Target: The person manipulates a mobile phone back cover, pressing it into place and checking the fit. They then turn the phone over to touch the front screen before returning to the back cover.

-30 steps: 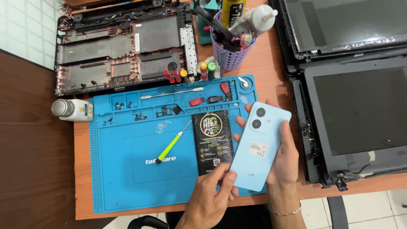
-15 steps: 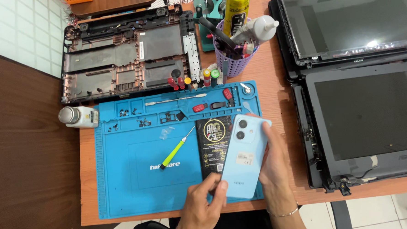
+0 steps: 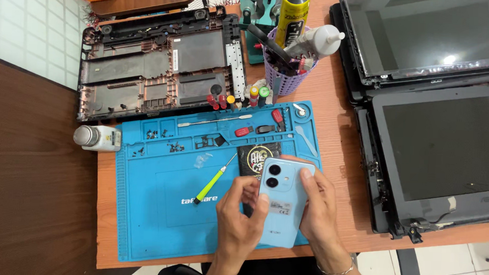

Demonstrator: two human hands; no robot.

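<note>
Pale blue and glossy, a slim smartphone with two round camera lenses [image 3: 281, 206] sits back-up in the lower middle of the frame, held above the near edge of a bright blue silicone work mat [image 3: 159, 205] that covers the centre of a reddish-brown wooden desk [image 3: 340, 152]. The left hand [image 3: 240, 214] is closed on the phone's left edge, thumb and curled fingers pinching it, while the right hand [image 3: 318, 204] grips the right edge, its fingers wrapped round the side and the thumb lying across the upper back near the lenses. Just behind the phone, partly covered by it, lies a flat black rectangular pad with a round pale emblem [image 3: 259, 153]. Left of the hands, a small screwdriver with a yellow-green handle [image 3: 212, 183] rests diagonally on the mat, apart from both hands. Along the mat's upper trays lie tiny screws, a thin metal pry tool [image 3: 215, 121] and small red and black pieces. At the mat's left edge stands a white bottle with a grey cap [image 3: 97, 137], lying on its side. In the upper left sits a stripped black laptop base shell [image 3: 159, 68]; a purple mesh cup full of tools [image 3: 284, 73] stands at upper centre; two dark laptop screen panels [image 3: 442, 140] fill the right side.
</note>
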